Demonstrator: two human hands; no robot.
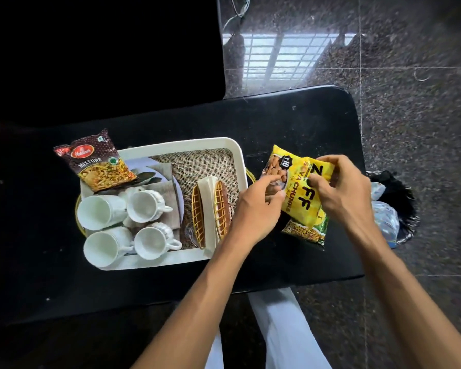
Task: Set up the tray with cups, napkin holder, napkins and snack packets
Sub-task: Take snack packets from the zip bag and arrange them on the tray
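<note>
A white tray (181, 143) sits on a black table. Inside it stand several white cups (147, 206) at the left and a yellow wire napkin holder (198, 217) with white napkins (209, 198) at the right. A dark Mixture snack packet (96, 162) leans on the tray's far left corner. Just right of the tray, both hands hold a yellow soya chunks packet (302, 193): my left hand (256, 209) grips its left edge and my right hand (341, 187) its top right. Another snack packet (306, 234) lies partly hidden beneath it.
The black table (290, 123) ends close on the right, past the hands. A black bag with clear plastic (389, 209) lies on the speckled floor beside that edge. A patterned mat (194, 163) lines the tray bottom.
</note>
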